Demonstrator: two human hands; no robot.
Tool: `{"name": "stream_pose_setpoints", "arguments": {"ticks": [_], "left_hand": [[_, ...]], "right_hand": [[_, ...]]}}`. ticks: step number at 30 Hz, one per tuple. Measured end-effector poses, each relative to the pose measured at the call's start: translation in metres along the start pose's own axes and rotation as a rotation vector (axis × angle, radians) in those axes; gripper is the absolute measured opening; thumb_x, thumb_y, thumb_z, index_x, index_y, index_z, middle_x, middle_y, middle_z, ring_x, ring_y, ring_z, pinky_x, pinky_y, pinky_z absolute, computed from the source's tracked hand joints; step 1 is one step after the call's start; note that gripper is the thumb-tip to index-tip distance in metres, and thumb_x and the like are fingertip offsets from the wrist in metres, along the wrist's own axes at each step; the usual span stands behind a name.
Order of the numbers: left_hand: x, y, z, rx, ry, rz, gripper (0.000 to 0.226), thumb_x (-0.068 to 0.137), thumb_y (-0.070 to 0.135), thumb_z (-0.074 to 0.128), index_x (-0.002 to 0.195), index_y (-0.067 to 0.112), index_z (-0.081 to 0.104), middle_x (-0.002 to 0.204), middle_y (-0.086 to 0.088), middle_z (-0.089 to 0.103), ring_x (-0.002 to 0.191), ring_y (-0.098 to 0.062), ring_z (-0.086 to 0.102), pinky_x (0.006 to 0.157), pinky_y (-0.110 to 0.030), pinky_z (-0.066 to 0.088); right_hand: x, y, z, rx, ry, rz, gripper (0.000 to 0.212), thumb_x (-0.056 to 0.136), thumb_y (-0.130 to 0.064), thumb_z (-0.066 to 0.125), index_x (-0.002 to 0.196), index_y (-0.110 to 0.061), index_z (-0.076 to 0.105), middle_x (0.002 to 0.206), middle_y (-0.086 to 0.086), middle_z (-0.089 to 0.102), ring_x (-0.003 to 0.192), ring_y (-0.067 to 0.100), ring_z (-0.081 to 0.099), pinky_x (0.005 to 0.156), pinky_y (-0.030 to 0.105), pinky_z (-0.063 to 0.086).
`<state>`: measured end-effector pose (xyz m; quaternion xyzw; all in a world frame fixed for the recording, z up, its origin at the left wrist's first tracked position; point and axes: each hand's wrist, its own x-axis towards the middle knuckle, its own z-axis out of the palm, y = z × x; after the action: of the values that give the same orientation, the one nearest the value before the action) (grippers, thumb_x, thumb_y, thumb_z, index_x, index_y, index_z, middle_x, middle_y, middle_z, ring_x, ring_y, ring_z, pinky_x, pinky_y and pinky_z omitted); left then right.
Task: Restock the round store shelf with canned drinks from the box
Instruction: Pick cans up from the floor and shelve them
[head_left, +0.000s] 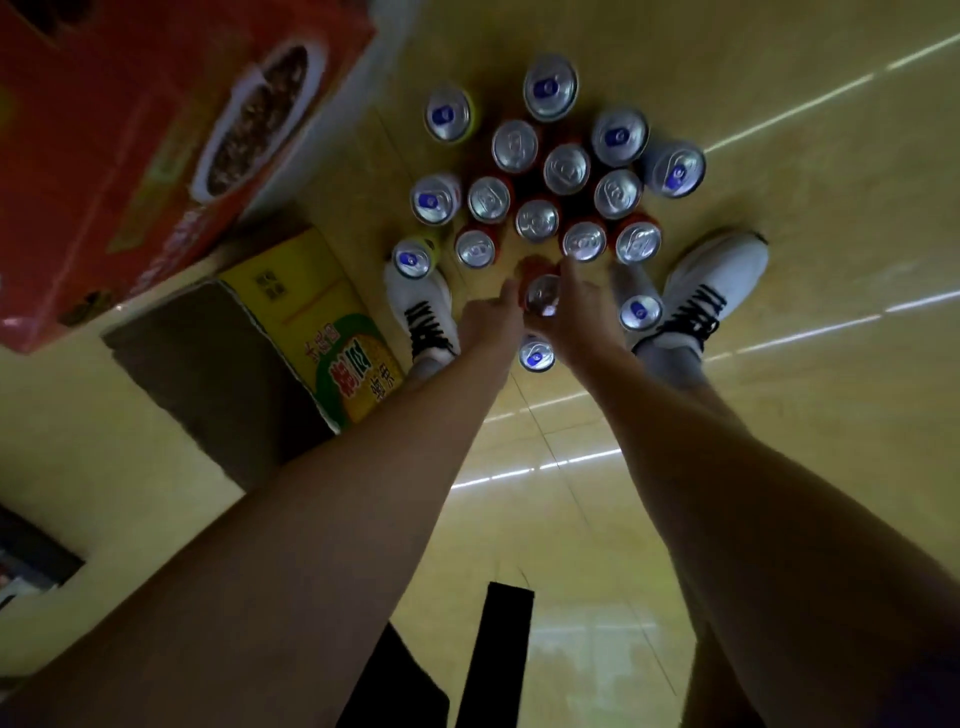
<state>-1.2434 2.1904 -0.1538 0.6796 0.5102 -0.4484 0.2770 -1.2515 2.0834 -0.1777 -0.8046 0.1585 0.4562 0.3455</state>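
Several cans stand upright in a cluster on the glossy yellow floor (779, 364): red cans with plain silver tops (537, 221) in the middle, cans with blue tabs (550, 87) around them. Both my arms reach straight down. My left hand (491, 317) and my right hand (584, 312) hold one red can (543, 295) between them at the near edge of the cluster. A blue-tab can (536, 354) stands just under my wrists. No round shelf is in view.
A yellow-green cardboard box (311, 322) with its brown flap open lies at the left. A large red carton (156, 130) fills the upper left. My white shoes (423, 312) (711, 286) flank the cans. Bare floor lies to the right.
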Motion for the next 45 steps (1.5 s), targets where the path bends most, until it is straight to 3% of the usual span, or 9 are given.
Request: {"name": "stream_pose_setpoints", "arguments": {"ticks": [8, 11, 16, 20, 25, 27, 32, 37, 45], "left_hand": [[-0.085, 0.037, -0.077, 0.027, -0.114, 0.278, 0.024, 0.093, 0.034, 0.050, 0.081, 0.017, 0.060, 0.086, -0.013, 0.065, 0.080, -0.028, 0.062, 0.076, -0.038, 0.051], [-0.120, 0.052, -0.113, 0.086, -0.165, 0.406, 0.016, 0.094, 0.020, 0.051, 0.103, 0.016, 0.063, 0.093, -0.014, 0.065, 0.074, -0.024, 0.060, 0.066, -0.031, 0.047], [-0.203, 0.083, -0.175, 0.231, -0.299, 0.704, 0.045, 0.087, 0.002, 0.056, 0.129, 0.019, 0.054, 0.118, -0.003, 0.062, 0.108, -0.022, 0.059, 0.102, -0.038, 0.047], [-0.289, 0.102, -0.223, 0.301, -0.278, 0.874, 0.065, 0.076, 0.006, 0.074, 0.135, 0.024, 0.052, 0.124, 0.002, 0.062, 0.109, -0.017, 0.060, 0.097, -0.034, 0.051], [-0.409, 0.130, -0.285, 0.270, -0.315, 1.128, 0.079, 0.065, 0.010, 0.089, 0.134, 0.013, 0.051, 0.126, 0.000, 0.056, 0.111, -0.014, 0.054, 0.089, -0.021, 0.049], [-0.456, 0.143, -0.311, 0.283, -0.360, 1.217, 0.079, 0.065, 0.012, 0.089, 0.134, 0.013, 0.050, 0.132, -0.003, 0.054, 0.119, -0.019, 0.052, 0.100, -0.032, 0.047], [-0.557, 0.177, -0.363, 0.235, -0.385, 1.335, 0.075, 0.064, 0.001, 0.087, 0.130, 0.007, 0.051, 0.129, -0.008, 0.060, 0.120, -0.021, 0.056, 0.101, -0.041, 0.048], [-0.635, 0.187, -0.396, -0.052, -0.304, 1.373, 0.065, 0.069, 0.000, 0.083, 0.127, 0.010, 0.055, 0.117, -0.010, 0.065, 0.109, -0.027, 0.063, 0.090, -0.043, 0.054], [-0.709, 0.197, -0.450, -0.291, -0.158, 1.432, 0.053, 0.069, 0.001, 0.084, 0.112, 0.021, 0.060, 0.113, -0.005, 0.069, 0.098, -0.019, 0.068, 0.079, -0.040, 0.059]], "right_hand": [[-0.087, -0.077, -0.099, -0.110, 0.006, -0.113, 0.065, 0.066, -0.025, 0.083, 0.121, -0.015, 0.050, 0.107, 0.015, 0.067, 0.096, 0.035, 0.064, 0.065, 0.028, 0.034], [-0.124, -0.116, -0.142, -0.165, -0.027, -0.148, 0.074, 0.066, -0.022, 0.082, 0.131, -0.016, 0.047, 0.113, 0.017, 0.065, 0.102, 0.036, 0.061, 0.069, 0.033, 0.043], [-0.211, -0.187, -0.219, -0.127, -0.004, -0.166, 0.076, 0.062, -0.036, 0.085, 0.128, -0.023, 0.052, 0.109, 0.007, 0.067, 0.099, 0.027, 0.065, 0.073, 0.029, 0.049], [-0.290, -0.241, -0.284, -0.080, 0.006, -0.181, 0.055, 0.055, -0.042, 0.090, 0.098, -0.025, 0.061, 0.084, -0.002, 0.072, 0.069, 0.019, 0.070, 0.061, 0.031, 0.057], [-0.387, -0.311, -0.370, -0.193, 0.064, -0.193, 0.056, 0.053, -0.035, 0.092, 0.100, -0.020, 0.066, 0.074, 0.004, 0.070, 0.063, 0.018, 0.067, 0.065, 0.032, 0.058], [-0.423, -0.336, -0.406, -0.186, 0.030, -0.206, 0.058, 0.056, -0.027, 0.093, 0.106, -0.012, 0.067, 0.077, 0.012, 0.073, 0.065, 0.021, 0.069, 0.071, 0.038, 0.062], [-0.502, -0.394, -0.481, -0.144, 0.036, -0.277, 0.045, 0.073, -0.015, 0.085, 0.112, -0.006, 0.064, 0.098, 0.024, 0.072, 0.088, 0.033, 0.071, 0.084, 0.044, 0.059], [-0.553, -0.426, -0.533, -0.059, 0.144, -0.412, 0.017, 0.088, -0.005, 0.061, 0.103, -0.004, 0.067, 0.093, 0.018, 0.070, 0.082, 0.023, 0.069, 0.073, 0.032, 0.058], [-0.580, -0.475, -0.566, -0.042, 0.153, -0.741, 0.037, 0.077, 0.016, 0.062, 0.100, -0.012, 0.068, 0.089, 0.013, 0.069, 0.087, 0.025, 0.067, 0.082, 0.036, 0.057]]}}
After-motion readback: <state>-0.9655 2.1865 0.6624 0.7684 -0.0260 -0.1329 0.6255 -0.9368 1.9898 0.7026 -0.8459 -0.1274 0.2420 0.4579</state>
